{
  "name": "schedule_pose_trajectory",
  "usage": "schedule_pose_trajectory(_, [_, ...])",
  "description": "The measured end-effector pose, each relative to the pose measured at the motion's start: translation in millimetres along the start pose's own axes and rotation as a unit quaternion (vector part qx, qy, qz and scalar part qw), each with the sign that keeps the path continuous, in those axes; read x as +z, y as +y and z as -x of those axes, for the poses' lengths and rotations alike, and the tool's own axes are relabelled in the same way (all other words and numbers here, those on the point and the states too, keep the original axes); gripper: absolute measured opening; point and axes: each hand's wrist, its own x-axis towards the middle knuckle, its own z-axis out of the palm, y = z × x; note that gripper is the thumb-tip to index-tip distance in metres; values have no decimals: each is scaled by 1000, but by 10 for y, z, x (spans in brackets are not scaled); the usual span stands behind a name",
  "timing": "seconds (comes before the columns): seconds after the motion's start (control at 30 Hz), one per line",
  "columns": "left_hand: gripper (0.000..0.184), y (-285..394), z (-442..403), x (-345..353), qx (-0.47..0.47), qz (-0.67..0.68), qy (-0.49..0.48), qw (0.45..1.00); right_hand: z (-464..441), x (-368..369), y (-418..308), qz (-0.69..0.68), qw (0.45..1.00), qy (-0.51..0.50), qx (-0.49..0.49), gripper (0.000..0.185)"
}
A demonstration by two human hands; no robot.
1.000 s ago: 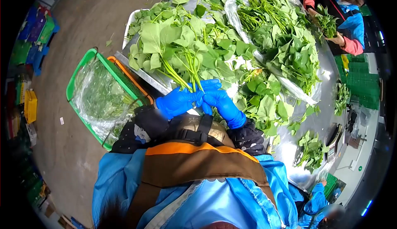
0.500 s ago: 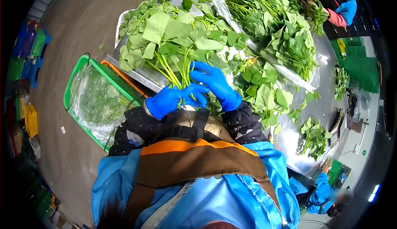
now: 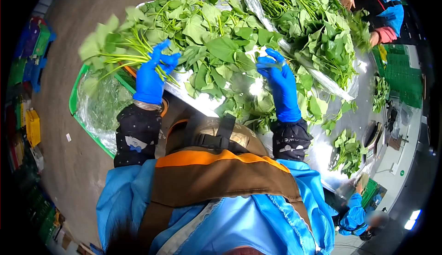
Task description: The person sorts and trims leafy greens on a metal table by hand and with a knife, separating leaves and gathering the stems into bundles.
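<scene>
My left hand (image 3: 154,70), in a blue glove, is closed around the stems of a bunch of leafy greens (image 3: 124,47). The leaves point left and are blurred by motion, above one end of a lined green basket (image 3: 79,89). My right hand (image 3: 278,75), also gloved in blue, is raised over the loose greens (image 3: 202,29) on the metal table (image 3: 317,156). Its fingers are apart and slightly bent, and I make out nothing held in them.
Clear plastic sheeting (image 3: 329,88) lies around a large heap of stemmed greens (image 3: 317,43). A smaller bunch (image 3: 347,153) rests at the table's right. One co-worker's hand (image 3: 375,38) is by greens at upper right; another person (image 3: 354,216) is at lower right.
My left hand has carried the bunch left, from in front of me toward the basket. My right hand has come away from the bunch and moved right.
</scene>
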Motion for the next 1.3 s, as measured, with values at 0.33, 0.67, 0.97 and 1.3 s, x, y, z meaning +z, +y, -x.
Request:
schedule_pose_trajectory(0.33, [33, 189, 35, 149, 3, 48, 41, 998, 125, 443, 149, 29, 965, -217, 145, 25])
schedule_pose_trajectory(0.67, [48, -149, 150, 181, -133, 110, 75, 982, 139, 91, -84, -28, 988, -24, 149, 28])
schedule_pose_trajectory(0.97, [40, -253, 179, 90, -159, 54, -2, 986, 113, -16, 220, 348, 937, 26, -1, 25])
schedule_pose_trajectory(1.3, [38, -257, 232, 195, -99, -100, 20, 990, 3, -163, 131, 92, 993, 10, 79, 17])
